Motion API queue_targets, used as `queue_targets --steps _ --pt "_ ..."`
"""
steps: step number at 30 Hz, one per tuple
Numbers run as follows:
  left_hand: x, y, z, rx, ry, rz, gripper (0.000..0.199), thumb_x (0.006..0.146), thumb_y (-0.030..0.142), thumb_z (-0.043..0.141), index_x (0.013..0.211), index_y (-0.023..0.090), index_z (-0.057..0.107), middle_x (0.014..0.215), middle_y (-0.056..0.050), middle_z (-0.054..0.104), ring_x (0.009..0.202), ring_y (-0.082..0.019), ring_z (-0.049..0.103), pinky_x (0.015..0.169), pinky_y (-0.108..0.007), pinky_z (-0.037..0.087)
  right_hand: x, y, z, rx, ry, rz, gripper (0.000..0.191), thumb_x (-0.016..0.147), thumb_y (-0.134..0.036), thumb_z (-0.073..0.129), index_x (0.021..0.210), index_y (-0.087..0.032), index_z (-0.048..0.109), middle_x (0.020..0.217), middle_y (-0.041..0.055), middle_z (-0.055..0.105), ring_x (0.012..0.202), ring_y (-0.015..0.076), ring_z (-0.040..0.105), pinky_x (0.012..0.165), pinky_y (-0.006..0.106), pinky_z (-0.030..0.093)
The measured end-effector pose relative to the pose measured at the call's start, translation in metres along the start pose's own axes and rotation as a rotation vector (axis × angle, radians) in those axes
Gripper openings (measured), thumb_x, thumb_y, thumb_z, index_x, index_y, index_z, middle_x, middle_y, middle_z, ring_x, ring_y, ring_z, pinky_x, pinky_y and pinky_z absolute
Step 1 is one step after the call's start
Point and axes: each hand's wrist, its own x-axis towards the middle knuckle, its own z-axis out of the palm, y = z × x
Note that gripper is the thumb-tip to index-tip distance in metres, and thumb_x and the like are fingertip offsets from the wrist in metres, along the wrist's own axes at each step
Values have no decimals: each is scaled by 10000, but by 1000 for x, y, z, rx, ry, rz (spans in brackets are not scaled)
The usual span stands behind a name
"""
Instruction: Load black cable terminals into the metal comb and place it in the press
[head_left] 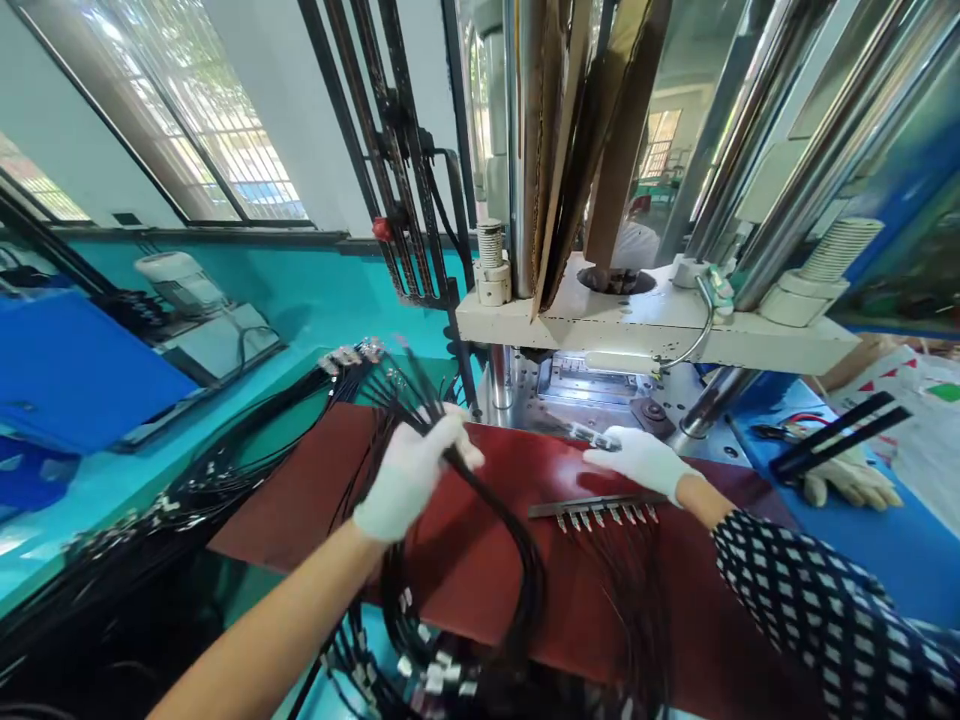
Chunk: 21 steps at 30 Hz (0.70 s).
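Note:
My left hand (420,460), in a white glove, is closed around a bundle of black cables (517,540). The cables' blurred ends point up and left past my fingers, and their length curves down toward me. My right hand (637,460), also gloved, reaches to the near edge of the press bed. A small silvery metal part (592,436) shows at its thumb and fingers, which look pinched on it; its exact kind is unclear. Below that hand, a metal bar (551,509) lies on the red-brown mat (480,580) with a row of cable connectors (600,518) along it.
The press's white plate (525,325) hangs on steel columns above a metal die (589,385). More black cables (247,465) lie at left, and connector ends gather at the front edge. A blue surface at right carries gloves (855,480) and black bars (840,440).

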Motion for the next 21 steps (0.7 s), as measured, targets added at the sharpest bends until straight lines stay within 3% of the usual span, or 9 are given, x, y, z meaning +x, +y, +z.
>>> queue_targets --steps 1,2,3,5,8,10,12,16,21 --pt "22 -7 -20 277 111 -7 315 838 446 572 1015 186 575 796 -27 674 821 -206 689 800 -341 529 -6 -2 5 -14 12 16 393 890 -584 578 879 -199 659 769 28 670 682 174 621 613 288 443" --pt "43 -15 -35 385 169 -48 311 759 395 641 969 168 601 894 -79 702 1007 -278 669 913 -394 497 -10 -4 9 -27 35 28 363 901 -563 565 914 -212 659 826 37 682 744 194 634 637 296 434" --pt "63 -24 -46 443 192 -71 294 698 338 689 930 173 618 974 -102 709 1165 -325 605 1016 -428 438 -13 -7 14 -46 68 24 331 920 -529 546 957 -218 656 904 50 685 827 212 639 674 304 431" --pt "94 -41 -52 517 185 -121 225 619 264 735 804 193 629 973 -96 719 1268 -372 526 1104 -486 341 -13 -12 19 -117 133 -40 301 946 -466 522 993 -204 661 1020 81 660 966 242 614 744 319 428" --pt "119 -59 -37 527 125 -159 173 684 280 743 730 178 612 847 -52 697 1116 -292 613 1056 -490 395 -5 -15 23 -232 186 -169 297 938 -435 548 997 -181 690 1013 102 628 987 261 581 795 343 427" --pt "125 -62 -27 468 105 -161 195 782 313 702 756 149 599 776 -21 652 909 -198 644 932 -420 486 0 -12 25 -245 172 -215 294 937 -428 554 1035 -194 703 977 90 625 940 248 582 796 344 436" --pt "124 -56 -29 369 116 -152 192 838 295 643 757 140 564 675 15 578 702 -134 599 781 -342 520 4 -4 29 -191 158 -263 313 948 -431 532 1089 -209 701 967 83 620 929 236 584 809 344 452" --pt "107 -6 -73 152 163 -127 186 814 200 562 682 172 434 556 48 443 486 -76 457 612 -278 494 13 15 39 4 172 -371 384 954 -492 467 1065 -225 720 939 94 616 925 253 587 840 389 479" --pt "83 100 -162 48 183 -169 239 817 113 508 646 181 356 541 44 382 411 -43 337 450 -204 361 21 23 41 140 162 -395 451 939 -569 421 992 -258 744 880 104 628 882 273 603 828 423 495"
